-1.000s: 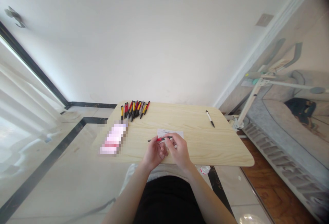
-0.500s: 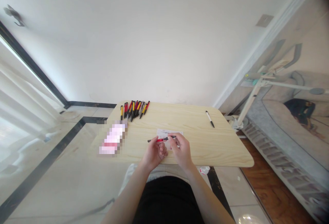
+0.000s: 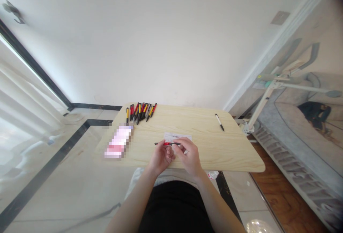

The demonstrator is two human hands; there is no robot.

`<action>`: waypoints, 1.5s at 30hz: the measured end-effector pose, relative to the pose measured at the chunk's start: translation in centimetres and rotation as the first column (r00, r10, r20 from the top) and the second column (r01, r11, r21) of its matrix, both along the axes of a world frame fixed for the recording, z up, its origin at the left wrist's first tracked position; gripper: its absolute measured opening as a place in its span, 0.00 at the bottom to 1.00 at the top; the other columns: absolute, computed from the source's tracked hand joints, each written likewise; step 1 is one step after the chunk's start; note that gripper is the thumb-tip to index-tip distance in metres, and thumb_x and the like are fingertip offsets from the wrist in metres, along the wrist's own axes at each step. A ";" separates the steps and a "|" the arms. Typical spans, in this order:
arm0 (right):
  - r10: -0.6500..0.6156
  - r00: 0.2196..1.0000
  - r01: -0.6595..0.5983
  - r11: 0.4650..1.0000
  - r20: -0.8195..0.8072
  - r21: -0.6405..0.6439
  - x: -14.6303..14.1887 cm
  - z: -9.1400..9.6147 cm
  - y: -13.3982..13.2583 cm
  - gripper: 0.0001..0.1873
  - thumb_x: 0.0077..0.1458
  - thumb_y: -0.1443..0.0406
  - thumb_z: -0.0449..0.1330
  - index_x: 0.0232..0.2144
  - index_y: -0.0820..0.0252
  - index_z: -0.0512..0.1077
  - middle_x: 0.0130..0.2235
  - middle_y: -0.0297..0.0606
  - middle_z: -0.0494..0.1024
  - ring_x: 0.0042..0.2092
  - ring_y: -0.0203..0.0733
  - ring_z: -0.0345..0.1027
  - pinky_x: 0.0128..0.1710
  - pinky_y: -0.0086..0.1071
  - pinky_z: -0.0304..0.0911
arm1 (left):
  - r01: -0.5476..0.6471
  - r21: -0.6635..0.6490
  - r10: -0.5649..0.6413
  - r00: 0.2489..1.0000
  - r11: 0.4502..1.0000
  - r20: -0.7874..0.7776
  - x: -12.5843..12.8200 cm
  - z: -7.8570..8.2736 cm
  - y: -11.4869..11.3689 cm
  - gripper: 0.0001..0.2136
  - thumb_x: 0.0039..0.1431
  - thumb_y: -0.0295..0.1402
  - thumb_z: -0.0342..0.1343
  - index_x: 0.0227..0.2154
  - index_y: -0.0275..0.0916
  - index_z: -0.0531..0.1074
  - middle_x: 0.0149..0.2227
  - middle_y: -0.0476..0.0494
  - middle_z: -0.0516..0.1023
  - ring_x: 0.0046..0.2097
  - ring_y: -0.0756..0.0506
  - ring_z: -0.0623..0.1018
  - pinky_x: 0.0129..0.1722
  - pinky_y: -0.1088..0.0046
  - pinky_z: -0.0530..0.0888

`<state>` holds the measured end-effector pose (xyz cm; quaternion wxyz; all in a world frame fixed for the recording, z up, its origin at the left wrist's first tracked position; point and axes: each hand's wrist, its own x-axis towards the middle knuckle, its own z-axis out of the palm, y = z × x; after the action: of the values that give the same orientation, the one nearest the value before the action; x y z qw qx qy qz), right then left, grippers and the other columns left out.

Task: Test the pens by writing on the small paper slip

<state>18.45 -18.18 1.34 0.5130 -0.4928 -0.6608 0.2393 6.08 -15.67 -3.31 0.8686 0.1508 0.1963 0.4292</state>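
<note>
A red and black pen [image 3: 167, 143] lies nearly level across both of my hands, above the front of the wooden table. My left hand [image 3: 162, 157] pinches its red part between thumb and fingers, the other fingers curled in. At the pen's black right end, my right hand [image 3: 189, 154] is closed with thumb and fingertips on it. Just behind the hands a printed white paper [image 3: 175, 135] rests on the tabletop, partly covered by them. A pile of pens [image 3: 140, 111], in red, yellow and black, sits at the back left. One white and black pen [image 3: 219, 122] lies alone on the right.
The light wooden table [image 3: 203, 143] stands against a white wall. A blurred-out pinkish object [image 3: 119, 142] is at its left side. Below the front edge is a small white and red item [image 3: 213, 175]. A white metal frame [image 3: 264, 102] and a grey sofa [image 3: 292, 118] stand to the right.
The pen is more level, and less of its black right end shows past my right fingers. My hands stay in nearly the same place. The view has shifted slightly.
</note>
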 end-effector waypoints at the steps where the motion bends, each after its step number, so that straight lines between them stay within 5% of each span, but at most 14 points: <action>1: 0.005 1.000 -0.005 1.000 0.002 -0.004 0.0 0.0 0.0 0.08 0.52 0.64 0.55 0.35 0.56 0.73 0.37 0.39 0.74 0.35 0.39 0.67 0.31 0.32 0.64 | -0.002 -0.001 0.002 1.000 1.000 0.005 0.0 0.0 0.0 0.22 0.56 0.42 0.46 0.11 0.35 0.62 0.12 0.52 0.57 0.17 0.54 0.60 0.22 0.75 0.61; 19: -0.045 0.994 0.038 0.996 -0.095 -0.079 1.0 -0.8 0.3 0.10 0.52 0.61 0.55 0.35 0.58 0.72 0.32 0.37 0.74 0.25 0.33 0.62 0.24 0.27 0.60 | -0.104 -0.076 0.109 0.992 0.992 0.069 0.2 -0.1 0.0 0.09 0.54 0.36 0.51 0.27 0.34 0.68 0.21 0.49 0.70 0.18 0.55 0.64 0.20 0.77 0.61; 26: -0.072 0.991 0.054 0.988 -0.116 -0.147 1.6 -1.0 0.3 0.12 0.52 0.59 0.55 0.36 0.58 0.71 0.21 0.31 0.68 0.23 0.33 0.61 0.22 0.26 0.58 | -0.099 -0.071 0.104 0.992 0.993 0.073 0.2 -0.2 0.0 0.09 0.55 0.35 0.50 0.26 0.34 0.68 0.21 0.49 0.70 0.18 0.55 0.64 0.20 0.77 0.61; 39: -0.127 0.929 0.075 0.985 -0.348 -0.157 3.0 0.5 -0.3 0.13 0.50 0.59 0.57 0.36 0.62 0.70 0.24 0.34 0.71 0.21 0.31 0.61 0.19 0.26 0.59 | -0.081 -0.054 0.087 0.989 0.995 0.122 0.1 -0.6 0.1 0.10 0.55 0.36 0.49 0.27 0.34 0.69 0.21 0.50 0.69 0.19 0.55 0.63 0.21 0.76 0.60; 45: -0.223 0.930 0.179 0.969 -0.291 -0.170 5.0 -2.3 0.7 0.13 0.48 0.59 0.58 0.34 0.61 0.68 0.29 0.37 0.73 0.23 0.33 0.63 0.19 0.26 0.60 | -0.086 -0.061 0.096 0.980 0.994 0.172 0.0 -0.6 0.2 0.11 0.56 0.36 0.48 0.26 0.34 0.69 0.21 0.49 0.68 0.19 0.55 0.62 0.21 0.76 0.59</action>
<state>23.41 -17.45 -0.92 0.5955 -0.5497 -0.5001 0.3052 6.04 -15.47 -3.94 0.8657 0.0802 0.1375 0.4747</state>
